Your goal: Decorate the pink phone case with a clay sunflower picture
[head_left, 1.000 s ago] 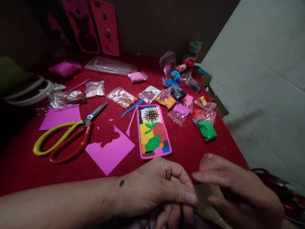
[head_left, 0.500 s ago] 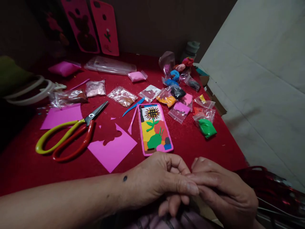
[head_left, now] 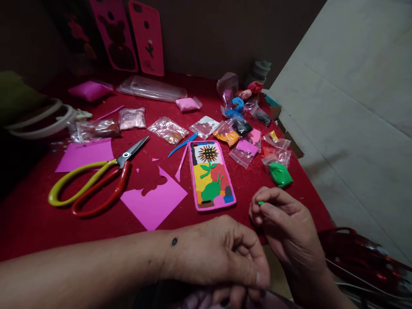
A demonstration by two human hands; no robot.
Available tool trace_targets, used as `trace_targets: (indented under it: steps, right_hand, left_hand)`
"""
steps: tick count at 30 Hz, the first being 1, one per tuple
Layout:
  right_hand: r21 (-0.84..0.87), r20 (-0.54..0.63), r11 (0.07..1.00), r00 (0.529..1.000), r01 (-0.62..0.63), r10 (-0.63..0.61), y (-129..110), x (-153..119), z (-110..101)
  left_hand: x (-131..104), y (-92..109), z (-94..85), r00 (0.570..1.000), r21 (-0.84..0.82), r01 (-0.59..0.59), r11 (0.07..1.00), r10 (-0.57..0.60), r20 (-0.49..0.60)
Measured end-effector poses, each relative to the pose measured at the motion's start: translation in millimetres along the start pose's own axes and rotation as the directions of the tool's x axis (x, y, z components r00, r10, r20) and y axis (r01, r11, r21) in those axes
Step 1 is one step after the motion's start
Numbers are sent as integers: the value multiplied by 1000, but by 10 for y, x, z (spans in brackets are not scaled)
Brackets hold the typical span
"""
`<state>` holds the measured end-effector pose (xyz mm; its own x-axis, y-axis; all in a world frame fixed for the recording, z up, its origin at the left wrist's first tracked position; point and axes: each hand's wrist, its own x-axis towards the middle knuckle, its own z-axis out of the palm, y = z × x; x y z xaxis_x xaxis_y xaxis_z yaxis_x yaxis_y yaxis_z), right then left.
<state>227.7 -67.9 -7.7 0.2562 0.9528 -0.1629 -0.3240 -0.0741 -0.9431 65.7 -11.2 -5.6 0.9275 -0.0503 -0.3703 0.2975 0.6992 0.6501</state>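
Note:
Between the thumb and forefinger of my right hand (head_left: pixel 286 227) is a tiny piece of green clay (head_left: pixel 260 203). My left hand (head_left: pixel 225 253) is closed near the table's front edge, thumb against its curled fingers; what it may hold is hidden. Just beyond the hands lies a phone case (head_left: pixel 213 176) with a pink rim, a sunflower and coloured clay patches. A pink tool (head_left: pixel 182 162) and a blue tool (head_left: pixel 183 144) rest at its left. An opened bag of green clay (head_left: pixel 280 174) lies beyond my right hand.
Scissors (head_left: pixel 124 161) with yellow and red handles and cut pink paper (head_left: pixel 157 199) lie at left. Several clay bags, one orange (head_left: pixel 227 135), spread behind the case. Decorated cases (head_left: pixel 147 38) stand at the back. A tiled wall (head_left: pixel 357 116) borders the right.
My hands have come apart. My right hand has lifted up and away from the left, and the green piece now shows in its fingertips. The view has shifted slightly.

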Motion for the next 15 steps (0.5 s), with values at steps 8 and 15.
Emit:
trace_targets:
  steps: [8,15]
  right_hand:
    - [-58,-21,998,1000,0,-1,55,-25,11]
    - [-49,29,995,996,-89,90,-10,33,61]
  left_hand:
    - [1,-6,8,999,62,29,998,-27,-29]
    - [-7,19,-3,1000,78,16,997,-17,14]
